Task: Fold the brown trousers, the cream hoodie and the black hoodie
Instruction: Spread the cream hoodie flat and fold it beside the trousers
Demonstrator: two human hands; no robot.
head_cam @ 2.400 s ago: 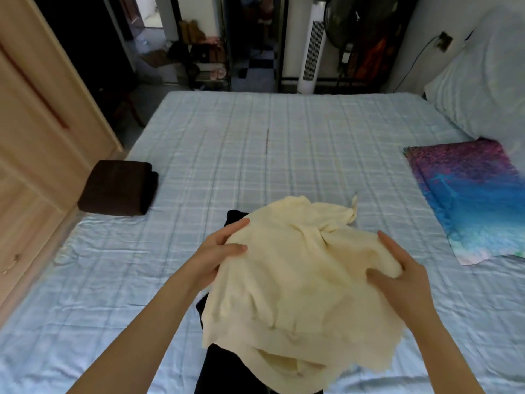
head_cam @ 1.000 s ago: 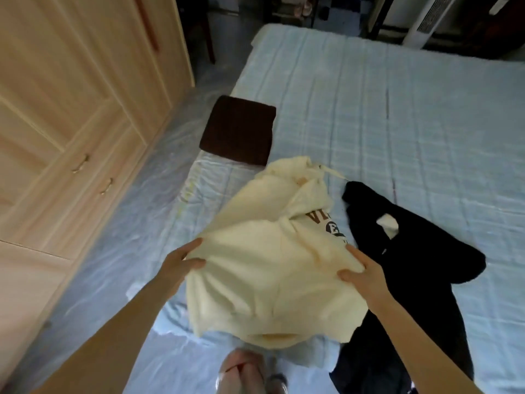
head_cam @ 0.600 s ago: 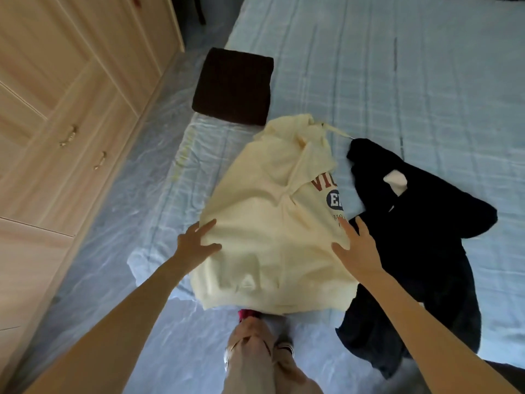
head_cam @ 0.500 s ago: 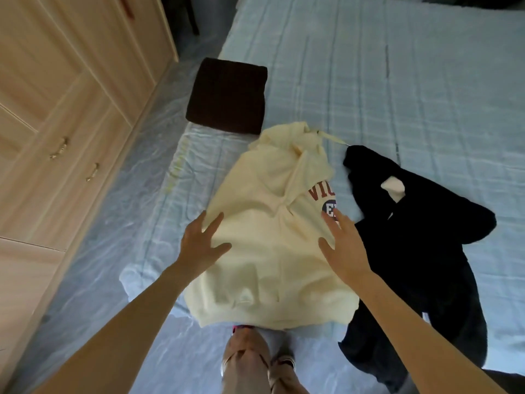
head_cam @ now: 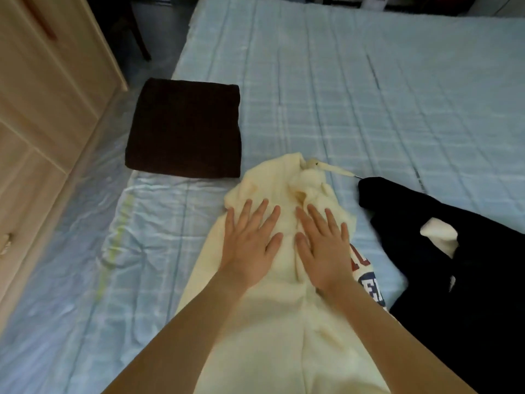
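The cream hoodie lies lengthwise on the bed in front of me, its hood bunched at the far end and part of a printed logo showing at its right edge. My left hand and my right hand press flat on its upper part, side by side, fingers straight. The brown trousers sit folded into a neat square at the bed's left edge, beyond the hoodie. The black hoodie lies crumpled to the right, touching the cream one, with a white label showing.
A light-blue checked bed sheet covers the bed, with open sheet beyond the clothes. A wooden wardrobe with drawers stands along the left, a narrow strip of floor visible between it and the bed.
Both hands carried the cream hoodie left off the black hoodie, laid it on the bed, let go, then slid forward up the cloth with fingers flat.
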